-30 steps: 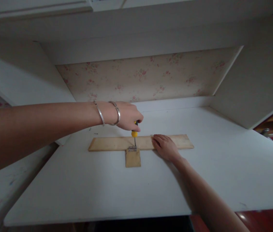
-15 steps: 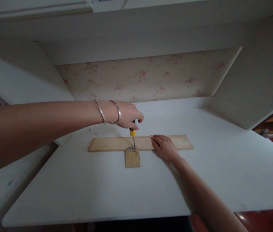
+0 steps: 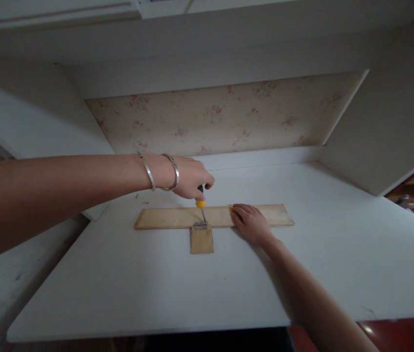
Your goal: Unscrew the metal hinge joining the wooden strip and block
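My left hand [image 3: 195,178], with two silver bangles on its wrist, is closed around a yellow-and-black screwdriver [image 3: 200,203]. The shaft slants down to a small metal hinge [image 3: 201,226], its tip at the hinge's right part. This hinge lies across the joint between a long pale wooden board [image 3: 170,217] and a short square wooden piece [image 3: 202,240] on its near side. To the right, my right hand [image 3: 252,224] lies flat over the long board, fingers stretched towards its far edge. Whether a screw sits under the tip is too small to tell.
Two small screws [image 3: 145,203] lie on the white tabletop [image 3: 148,288] behind the board's left part. White side panels [image 3: 368,132] stand left and right, and a shelf [image 3: 207,58] hangs overhead. Floral wallpaper [image 3: 214,115] covers the back.
My left hand has shifted slightly left and down with the screwdriver, and its fingers have turned a little on the handle. My right hand stays in place on the board.
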### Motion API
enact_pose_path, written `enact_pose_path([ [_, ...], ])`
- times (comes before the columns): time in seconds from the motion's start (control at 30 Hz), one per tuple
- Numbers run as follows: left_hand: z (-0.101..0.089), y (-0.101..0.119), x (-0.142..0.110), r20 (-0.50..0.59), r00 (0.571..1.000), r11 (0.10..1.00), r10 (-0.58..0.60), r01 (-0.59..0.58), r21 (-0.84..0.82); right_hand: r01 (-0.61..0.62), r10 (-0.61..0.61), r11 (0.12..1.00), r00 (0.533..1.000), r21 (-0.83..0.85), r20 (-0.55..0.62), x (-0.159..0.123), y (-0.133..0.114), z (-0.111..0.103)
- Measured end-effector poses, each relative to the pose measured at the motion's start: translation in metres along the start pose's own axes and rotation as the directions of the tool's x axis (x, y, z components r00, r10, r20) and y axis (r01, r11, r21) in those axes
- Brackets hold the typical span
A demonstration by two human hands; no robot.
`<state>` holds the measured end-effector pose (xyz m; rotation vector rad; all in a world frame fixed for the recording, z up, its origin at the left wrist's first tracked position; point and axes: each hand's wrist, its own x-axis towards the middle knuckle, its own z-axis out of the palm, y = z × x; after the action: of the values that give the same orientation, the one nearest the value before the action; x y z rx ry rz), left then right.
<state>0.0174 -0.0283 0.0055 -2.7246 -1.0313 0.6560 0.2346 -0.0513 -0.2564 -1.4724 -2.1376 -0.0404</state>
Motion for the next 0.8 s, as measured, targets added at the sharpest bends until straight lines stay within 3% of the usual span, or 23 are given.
enact_pose_path([
  [0.1,0.0016,0.0000,0.0002,-0.043,0.996,0.997,-0.079,0.079,-0.001,0.000,0.000,1.000,1.000,0.004,0.001,0.0001,0.0012,0.0006],
  [0.27,-0.0008,-0.0011,0.0011,-0.024,0.992,0.992,0.121,-0.122,-0.014,-0.008,0.008,1.000,1.000,0.004,0.024,0.0006,0.0026,0.0009],
  [0.47,0.0006,0.0020,0.0041,-0.055,0.991,0.992,-0.125,0.123,-0.041,-0.013,0.013,1.000,1.000,0.000,0.022,0.0005,0.0022,0.0007],
  [0.63,-0.0010,0.0012,0.0012,-0.021,0.997,0.995,0.071,-0.072,-0.071,-0.010,0.011,1.000,1.000,-0.006,0.029,0.0004,0.0031,0.0010],
  [0.8,0.0002,-0.0024,0.0052,-0.007,1.000,0.999,0.022,-0.022,-0.031,-0.011,0.011,1.000,1.000,-0.009,0.015,-0.0004,0.0007,0.0007],
])
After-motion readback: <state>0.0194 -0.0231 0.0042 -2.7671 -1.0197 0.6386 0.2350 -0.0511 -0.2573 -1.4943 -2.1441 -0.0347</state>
